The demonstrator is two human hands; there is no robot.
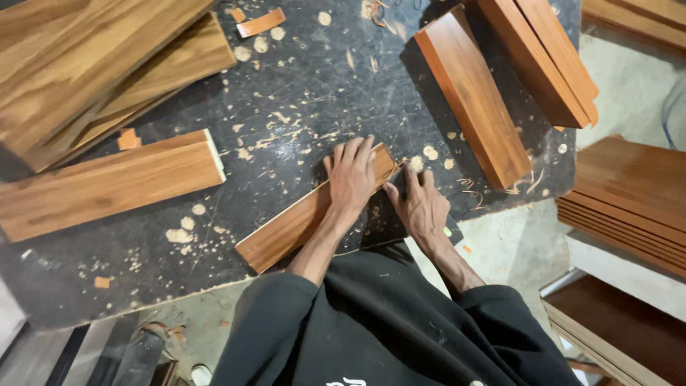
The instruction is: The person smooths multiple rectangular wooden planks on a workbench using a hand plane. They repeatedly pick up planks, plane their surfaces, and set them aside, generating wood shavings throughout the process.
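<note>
A narrow wooden board (286, 230) with a brown laminate face lies slantwise on the black worktable (300, 93). My left hand (351, 177) presses flat on its upper end, fingers spread. My right hand (423, 207) sits just right of that end, at the board's tip, fingers curled near thin curls of trimmed edge strip (413, 164). Whether the right hand holds a tool is hidden by the fingers.
More laminate boards lie about: one (107, 187) at the left, a pile (93, 64) at the top left, two (475, 96) at the top right. A stack of panels (629, 200) stands at the right. Wood chips and strip scraps litter the table.
</note>
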